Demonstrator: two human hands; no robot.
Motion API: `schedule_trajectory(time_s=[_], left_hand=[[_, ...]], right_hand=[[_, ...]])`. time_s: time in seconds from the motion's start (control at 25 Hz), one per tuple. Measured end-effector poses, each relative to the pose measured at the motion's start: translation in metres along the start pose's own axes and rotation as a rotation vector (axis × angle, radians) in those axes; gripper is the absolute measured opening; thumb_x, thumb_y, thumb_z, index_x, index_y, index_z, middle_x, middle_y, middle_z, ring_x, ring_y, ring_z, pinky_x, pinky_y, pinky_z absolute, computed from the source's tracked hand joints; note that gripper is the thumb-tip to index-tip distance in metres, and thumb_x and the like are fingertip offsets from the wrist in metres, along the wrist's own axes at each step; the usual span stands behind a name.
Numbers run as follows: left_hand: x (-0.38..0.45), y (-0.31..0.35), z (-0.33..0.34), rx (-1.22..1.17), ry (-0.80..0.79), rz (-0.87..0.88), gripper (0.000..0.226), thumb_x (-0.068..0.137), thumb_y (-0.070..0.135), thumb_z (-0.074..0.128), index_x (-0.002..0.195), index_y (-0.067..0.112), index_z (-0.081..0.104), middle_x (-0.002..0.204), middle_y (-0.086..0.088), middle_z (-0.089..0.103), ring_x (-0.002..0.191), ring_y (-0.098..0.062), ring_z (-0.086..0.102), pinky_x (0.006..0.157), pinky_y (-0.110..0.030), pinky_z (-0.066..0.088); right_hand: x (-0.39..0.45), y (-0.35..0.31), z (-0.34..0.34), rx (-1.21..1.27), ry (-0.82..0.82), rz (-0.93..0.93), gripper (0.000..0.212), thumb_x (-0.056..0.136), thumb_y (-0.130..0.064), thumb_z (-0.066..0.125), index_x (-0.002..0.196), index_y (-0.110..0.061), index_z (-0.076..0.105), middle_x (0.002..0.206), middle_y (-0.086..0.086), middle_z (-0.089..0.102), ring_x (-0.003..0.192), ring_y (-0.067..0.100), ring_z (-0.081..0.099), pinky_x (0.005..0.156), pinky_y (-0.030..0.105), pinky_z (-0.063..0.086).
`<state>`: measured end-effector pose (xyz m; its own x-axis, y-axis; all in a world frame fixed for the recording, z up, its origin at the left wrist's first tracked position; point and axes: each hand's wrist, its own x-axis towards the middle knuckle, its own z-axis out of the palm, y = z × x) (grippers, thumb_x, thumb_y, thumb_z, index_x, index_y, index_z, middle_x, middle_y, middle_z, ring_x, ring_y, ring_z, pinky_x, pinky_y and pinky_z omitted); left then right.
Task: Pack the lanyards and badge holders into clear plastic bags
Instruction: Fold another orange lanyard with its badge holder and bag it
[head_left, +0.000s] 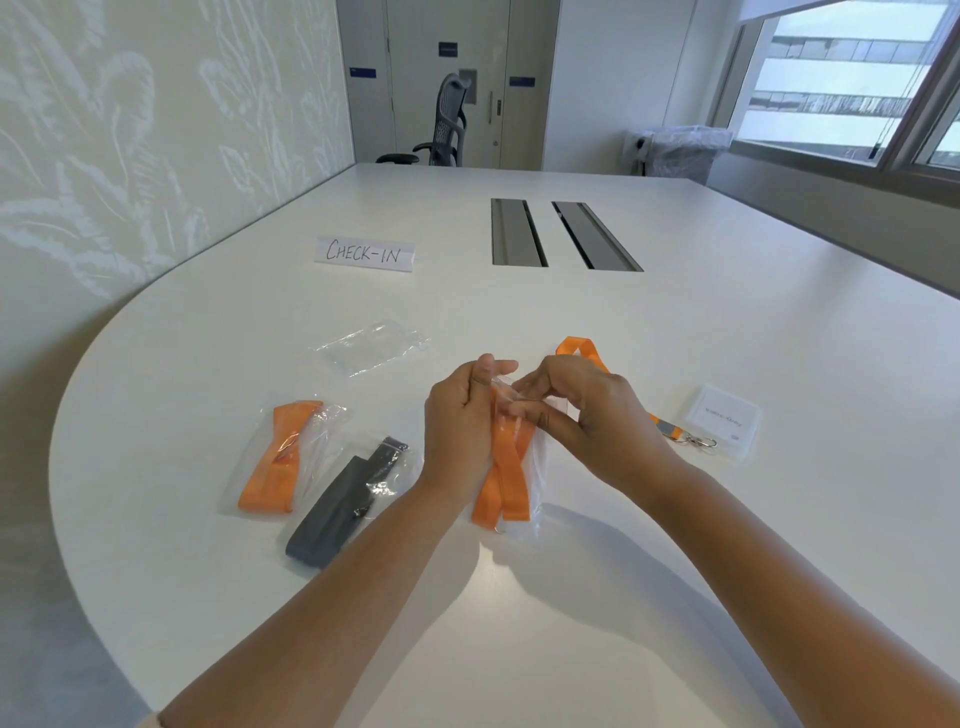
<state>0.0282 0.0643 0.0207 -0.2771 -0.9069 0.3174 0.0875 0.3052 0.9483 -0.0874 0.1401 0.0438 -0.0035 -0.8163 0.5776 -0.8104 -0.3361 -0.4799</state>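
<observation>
Both hands pinch one clear bag's (524, 457) top: left hand (460, 431) curled round it, right hand (576, 415) alongside; orange lanyard (501, 478) hangs inside, below the grip.

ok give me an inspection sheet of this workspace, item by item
surface: white table, two grey cable hatches at its middle
job's things: orange lanyard in bag held in both hands; bagged orange lanyard and bagged dark lanyard lie at left; empty clear bag beyond them; loose orange lanyard and badge holder at right
clutter: CHECK-IN sign
grippers: left hand grips the bag; right hand fingers pinch its top
cables: nothing seen
surroundings: office chair, lined bin, window, door
</observation>
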Motion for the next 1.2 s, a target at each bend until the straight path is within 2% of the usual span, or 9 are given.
schedule_trajectory(time_s=[0.12, 0.24, 0.36, 0.48, 0.68, 0.84, 1.0, 1.12, 1.2], left_hand=[[0.0, -0.002, -0.002, 0.036, 0.026, 0.01, 0.031, 0.097, 0.03, 0.042, 0.077, 0.034, 0.065, 0.061, 0.013, 0.062, 0.067, -0.012, 0.06, 0.074, -0.038, 0.052], [-0.001, -0.004, -0.003, 0.081, 0.05, 0.042, 0.029, 0.097, 0.029, 0.043, 0.079, 0.033, 0.066, 0.062, 0.014, 0.061, 0.068, -0.015, 0.06, 0.073, -0.041, 0.053], [-0.001, -0.005, -0.002, 0.11, 0.067, 0.077, 0.027, 0.095, 0.024, 0.045, 0.082, 0.032, 0.066, 0.058, 0.017, 0.061, 0.063, -0.009, 0.058, 0.069, -0.037, 0.051], [0.002, -0.003, -0.003, 0.063, 0.073, 0.06, 0.028, 0.094, 0.019, 0.049, 0.081, 0.036, 0.066, 0.066, 0.02, 0.064, 0.066, -0.006, 0.055, 0.071, -0.033, 0.048], [0.002, 0.002, -0.006, 0.102, 0.09, 0.15, 0.027, 0.094, 0.018, 0.048, 0.084, 0.037, 0.065, 0.076, 0.024, 0.065, 0.068, 0.002, 0.054, 0.067, -0.018, 0.045], [0.003, 0.002, -0.007, 0.173, 0.133, 0.18, 0.022, 0.095, 0.02, 0.046, 0.091, 0.028, 0.066, 0.083, 0.027, 0.062, 0.076, 0.004, 0.056, 0.07, -0.017, 0.046], [0.002, 0.003, -0.007, 0.189, 0.177, 0.217, 0.021, 0.094, 0.019, 0.047, 0.092, 0.023, 0.067, 0.082, 0.025, 0.062, 0.077, 0.005, 0.057, 0.07, -0.011, 0.043], [-0.002, 0.006, -0.007, 0.179, 0.201, 0.297, 0.021, 0.094, 0.018, 0.046, 0.095, 0.019, 0.067, 0.079, 0.01, 0.068, 0.072, -0.002, 0.062, 0.069, -0.012, 0.046], [-0.004, 0.009, -0.008, 0.208, 0.218, 0.408, 0.023, 0.093, 0.02, 0.046, 0.097, 0.014, 0.068, 0.084, 0.01, 0.068, 0.075, -0.001, 0.061, 0.07, -0.01, 0.046]], right_hand=[[-0.002, -0.001, 0.004, 0.067, -0.032, 0.028, 0.03, 0.082, -0.033, 0.057, 0.089, -0.004, 0.063, 0.09, 0.006, 0.071, 0.09, 0.02, 0.067, 0.091, 0.023, 0.049], [-0.004, 0.0, 0.004, 0.112, -0.011, 0.027, 0.026, 0.081, -0.033, 0.059, 0.086, -0.007, 0.063, 0.09, 0.006, 0.073, 0.096, 0.015, 0.064, 0.089, 0.0, 0.037], [-0.004, 0.001, 0.002, 0.218, 0.004, 0.043, 0.013, 0.078, -0.029, 0.065, 0.077, -0.02, 0.057, 0.086, 0.0, 0.073, 0.091, 0.01, 0.067, 0.091, 0.007, 0.041], [0.0, 0.002, -0.003, 0.431, 0.028, 0.097, 0.018, 0.075, -0.026, 0.07, 0.074, -0.03, 0.053, 0.076, -0.012, 0.07, 0.081, 0.01, 0.068, 0.086, 0.015, 0.046], [0.003, 0.005, -0.013, 0.485, 0.048, 0.147, 0.018, 0.072, -0.029, 0.073, 0.084, -0.025, 0.059, 0.062, -0.009, 0.066, 0.07, 0.009, 0.063, 0.082, 0.016, 0.046], [0.003, 0.003, -0.017, 0.582, 0.053, 0.178, 0.025, 0.071, -0.025, 0.072, 0.092, -0.022, 0.059, 0.068, -0.006, 0.068, 0.075, 0.017, 0.067, 0.076, 0.02, 0.05], [0.003, -0.003, -0.014, 0.384, -0.026, 0.12, 0.02, 0.082, -0.016, 0.067, 0.097, -0.025, 0.057, 0.078, -0.012, 0.071, 0.083, 0.01, 0.069, 0.082, 0.018, 0.048], [0.006, -0.006, -0.014, 0.449, 0.066, 0.161, 0.026, 0.092, 0.001, 0.05, 0.097, -0.023, 0.057, 0.078, -0.01, 0.07, 0.076, 0.016, 0.071, 0.08, 0.027, 0.053], [0.009, -0.007, -0.018, 0.536, 0.163, 0.265, 0.02, 0.09, -0.003, 0.056, 0.096, -0.022, 0.059, 0.08, -0.008, 0.07, 0.07, 0.016, 0.071, 0.081, 0.031, 0.053]])
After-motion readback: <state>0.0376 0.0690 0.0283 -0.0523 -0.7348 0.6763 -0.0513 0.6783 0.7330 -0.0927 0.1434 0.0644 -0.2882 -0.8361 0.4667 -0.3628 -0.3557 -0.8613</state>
